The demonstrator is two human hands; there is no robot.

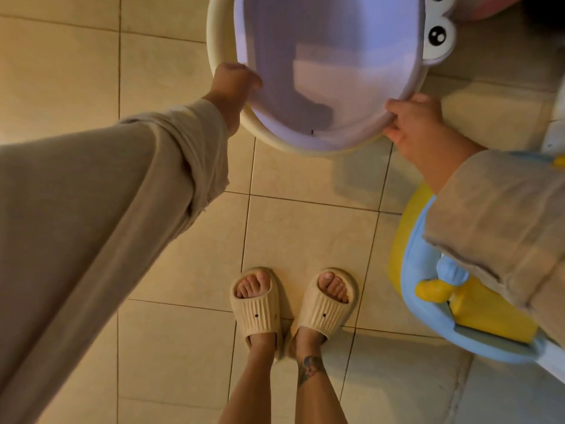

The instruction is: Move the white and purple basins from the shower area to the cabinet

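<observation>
A purple basin sits nested inside a white basin, whose cream rim shows around it at the top of the head view. Both are held above the tiled floor. My left hand grips the stacked rims on the left side. On the lower right side my right hand is closed over the stacked rims. The far ends of both basins are cut off by the frame's top edge.
A white item with cartoon eyes lies beside the basins at top right. A blue and yellow plastic child's seat stands on the floor at right. My feet in beige slippers stand on the tan tiles.
</observation>
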